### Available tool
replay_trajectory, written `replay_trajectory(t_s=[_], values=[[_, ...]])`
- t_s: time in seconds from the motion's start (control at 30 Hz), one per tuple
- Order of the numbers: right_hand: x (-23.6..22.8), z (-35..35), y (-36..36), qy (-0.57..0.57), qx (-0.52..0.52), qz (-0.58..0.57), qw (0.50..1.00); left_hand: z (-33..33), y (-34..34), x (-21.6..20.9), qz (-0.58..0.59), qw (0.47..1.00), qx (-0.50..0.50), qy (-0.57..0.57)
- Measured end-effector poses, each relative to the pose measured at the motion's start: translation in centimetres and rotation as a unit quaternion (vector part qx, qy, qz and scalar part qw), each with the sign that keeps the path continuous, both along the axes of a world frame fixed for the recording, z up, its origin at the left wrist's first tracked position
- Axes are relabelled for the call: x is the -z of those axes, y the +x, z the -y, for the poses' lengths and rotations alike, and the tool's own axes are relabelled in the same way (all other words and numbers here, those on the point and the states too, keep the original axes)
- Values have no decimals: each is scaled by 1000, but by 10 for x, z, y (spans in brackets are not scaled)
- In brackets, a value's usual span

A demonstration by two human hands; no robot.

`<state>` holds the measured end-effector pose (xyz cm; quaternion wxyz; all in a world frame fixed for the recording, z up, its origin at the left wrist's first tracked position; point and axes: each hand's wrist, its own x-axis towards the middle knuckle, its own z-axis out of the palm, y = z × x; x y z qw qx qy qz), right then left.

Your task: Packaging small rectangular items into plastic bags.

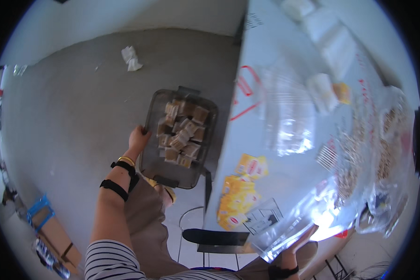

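Note:
My left hand [139, 139] is closed on the left rim of a dark see-through plastic tub [150, 161], which is beside the table's left edge, above the floor. Inside lie several small, square, clear-wrapped packs [179, 139] with brownish contents, loosely heaped. At the near edge of the table, my right hand [303, 239] lies against a clear plastic bag [284, 233], its fingers stretched out and partly lost in glare. Left of that bag, several yellow printed packets [238, 198] are spread on the tabletop.
The pale blue table [247, 135] bears a stack of clear plastic sleeves [289, 112], white wrapped packs [329, 42] and big clear bags of small tan pieces [385, 154]. A black-edged seat [214, 237] is near my lap. White crumpled paper [131, 58] lies on the floor.

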<state>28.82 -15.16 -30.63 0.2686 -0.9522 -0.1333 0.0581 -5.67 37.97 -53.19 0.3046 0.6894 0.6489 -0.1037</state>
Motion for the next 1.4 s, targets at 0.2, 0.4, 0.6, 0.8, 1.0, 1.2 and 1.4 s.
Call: replay_trajectory(t_s=[0.2,0.4,0.6,0.8,1.0,1.2,1.4], values=[[-28,-54,-4,-70,-95,101,988,20,24,-47,326,937,-73,-104],[-31,-70,-8,-35,-127,136,982,-40,-64,-186,294,950,-99,26],[-37,-57,-4,-26,-101,153,983,9,14,-409,544,819,-184,10],[-28,-52,13,213,-28,69,974,47,73,-528,519,825,25,223],[-42,-45,89,139,-84,156,974,76,127,-580,523,808,72,261],[-41,-60,129,72,-180,113,974,109,183,-597,505,824,103,235],[-42,-84,162,115,-165,160,966,127,241,-596,418,806,252,335]])
